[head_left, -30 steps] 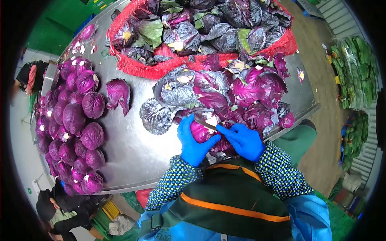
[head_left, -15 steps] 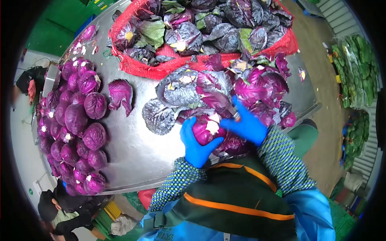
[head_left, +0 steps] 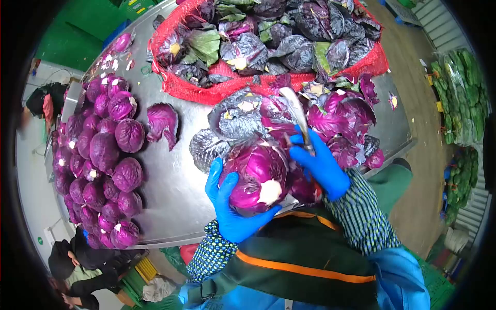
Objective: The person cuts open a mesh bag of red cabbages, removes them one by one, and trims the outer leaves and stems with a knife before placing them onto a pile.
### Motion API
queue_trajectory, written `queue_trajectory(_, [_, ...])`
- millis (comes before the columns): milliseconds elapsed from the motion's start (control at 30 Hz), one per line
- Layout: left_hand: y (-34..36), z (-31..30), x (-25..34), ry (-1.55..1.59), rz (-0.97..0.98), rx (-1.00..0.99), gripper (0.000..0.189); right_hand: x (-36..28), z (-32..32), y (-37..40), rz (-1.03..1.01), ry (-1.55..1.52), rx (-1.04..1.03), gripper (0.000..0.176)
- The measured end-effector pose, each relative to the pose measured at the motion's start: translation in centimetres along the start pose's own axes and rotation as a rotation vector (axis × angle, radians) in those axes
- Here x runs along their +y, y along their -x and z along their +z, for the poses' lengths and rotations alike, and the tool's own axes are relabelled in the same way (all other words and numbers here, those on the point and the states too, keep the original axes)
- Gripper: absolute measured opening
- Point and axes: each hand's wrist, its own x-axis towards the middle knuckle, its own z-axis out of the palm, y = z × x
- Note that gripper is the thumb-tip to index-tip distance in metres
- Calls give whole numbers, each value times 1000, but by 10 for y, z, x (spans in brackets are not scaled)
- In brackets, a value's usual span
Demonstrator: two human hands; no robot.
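My left hand [head_left: 231, 209], in a blue glove, is wrapped round the lower left side of a red cabbage [head_left: 258, 173] near the table's front edge. The cabbage's pale cut stem faces me at its lower right. Just right of it, my right hand [head_left: 321, 164], also gloved in blue, grips a knife [head_left: 298, 113] whose curved blade points up and away from me. Dark outer leaves [head_left: 235, 116] lie behind the cabbage, and loose purple leaves [head_left: 343, 116] are heaped beyond my right hand.
A red mesh sack [head_left: 206, 93] of dark cabbages and leaves spans the back. Many trimmed cabbages [head_left: 105, 152] are piled at the left, beside a single leaf [head_left: 163, 124] on the metal table [head_left: 170, 196]. Another person [head_left: 85, 268] is at the lower left.
The cabbage is lifted nearer to me and appears larger, with its cut stem turned lower. My right hand has moved slightly right and down, and the knife blade now points upward.
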Motion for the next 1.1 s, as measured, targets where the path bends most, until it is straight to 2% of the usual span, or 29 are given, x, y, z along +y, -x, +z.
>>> queue_trajectory(33, [-6,0,3,-9,16,7,98,-21,8,20,-68,2,-127,67])
queue_trajectory(100, [-16,1,11,-114,41,71,96,-14,14,23,-272,298,-188,69])
queue_trajectory(133, [-19,2,15,-115,68,81,95,-22,7,26,-92,156,-239,64])
queue_trajectory(167, [-21,4,17,-110,83,74,95,-20,5,25,-102,150,-227,64])
queue_trajectory(233, [-19,7,22,-171,105,78,94,-13,3,25,-393,393,-62,54])
queue_trajectory(267, [-17,10,23,-180,96,80,94,-18,5,30,-332,489,53,38])
queue_trajectory(300, [-16,9,22,-179,98,80,94,-18,6,30,-333,490,55,38])
queue_trajectory(367, [-11,6,16,-37,-17,-14,96,-19,7,27,-151,267,163,26])
queue_trajectory(400, [-6,8,9,80,-100,-26,99,-6,3,13,-323,433,248,20])
queue_trajectory(433, [-1,8,4,77,-93,-25,99,2,-2,1,-330,430,249,20])
queue_trajectory(500, [3,5,-2,244,-114,-179,105,15,-16,-26,-412,491,386,20])
queue_trajectory(533, [3,5,1,310,-92,-151,98,11,-25,-37,-400,524,334,29])
queue_trajectory(567, [5,2,0,369,-84,-209,101,10,-32,-33,-403,529,338,29])
queue_trajectory(633, [-6,-6,7,449,-1,-291,105,-31,-26,0,-11,-11,-139,47])
queue_trajectory(667, [-9,-7,10,541,-102,-309,106,-26,-27,0,-68,-58,-376,62])
queue_trajectory(700, [-14,-7,10,630,-188,-324,108,-24,-28,3,-68,-55,-375,62])
queue_trajectory(733, [-18,-10,5,556,-123,-287,110,-26,-24,8,-119,-40,-371,63])
queue_trajectory(767, [-15,-5,4,614,-298,-230,116,-28,-21,12,-175,-24,-368,63])
queue_trajectory(800, [-21,3,19,727,-329,-203,120,-25,-19,18,-174,-61,-236,59])
queue_trajectory(833, [-25,11,33,841,-368,-174,124,-26,-15,24,-175,-57,-243,59])
queue_trajectory(900, [-15,18,21,705,-350,-94,125,-27,-5,36,14,113,-83,55])
queue_trajectory(933, [-13,17,16,641,-360,-106,122,-23,4,39,-178,65,11,40])
queue_trajectory(967, [-12,15,15,577,-375,-121,120,-15,5,37,-167,58,11,40])
queue_trajectory(1033, [-19,10,21,611,-386,-146,115,-5,0,24,-738,580,331,25])
queue_trajectory(1067, [-19,7,19,611,-317,-176,116,-19,-3,24,-488,560,343,19])
queue_trajectory(1100, [-19,3,17,610,-249,-206,116,-18,-14,10,-305,513,332,22])
